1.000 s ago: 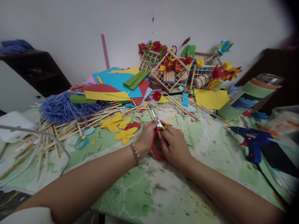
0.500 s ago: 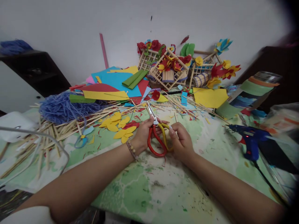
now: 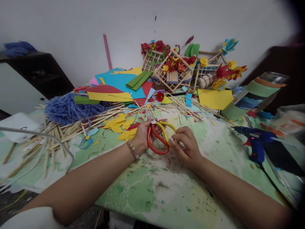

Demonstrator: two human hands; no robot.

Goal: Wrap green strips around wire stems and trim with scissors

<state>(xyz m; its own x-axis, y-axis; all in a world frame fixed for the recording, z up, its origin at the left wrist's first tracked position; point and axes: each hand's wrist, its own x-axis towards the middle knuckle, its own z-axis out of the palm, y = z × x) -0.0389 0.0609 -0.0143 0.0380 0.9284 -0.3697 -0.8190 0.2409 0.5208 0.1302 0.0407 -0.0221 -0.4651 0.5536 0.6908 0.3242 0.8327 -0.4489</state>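
A pair of scissors [image 3: 157, 135] with one red and one yellow handle loop lies between my hands over the green table [image 3: 166, 187]. My left hand [image 3: 142, 133], a bead bracelet on its wrist, grips the scissors near the pivot, fingers curled round them. My right hand [image 3: 187, 146] is closed on the yellow loop at its right side. The blades point away from me, mostly hidden behind my left fingers. Yellow paper petals [image 3: 121, 125] lie just left of my left hand.
A heap of wooden sticks [image 3: 71, 127] and blue yarn [image 3: 69, 109] fills the left. Coloured paper sheets [image 3: 119, 86] and stick baskets with paper flowers [image 3: 181, 70] line the back wall. A blue glue gun [image 3: 256, 141] with its cord lies at right.
The scissors have swung from nearly shut and hidden under my hands to handles spread wide apart. Both hands moved slightly away from me, the right one sliding out along the yellow loop.
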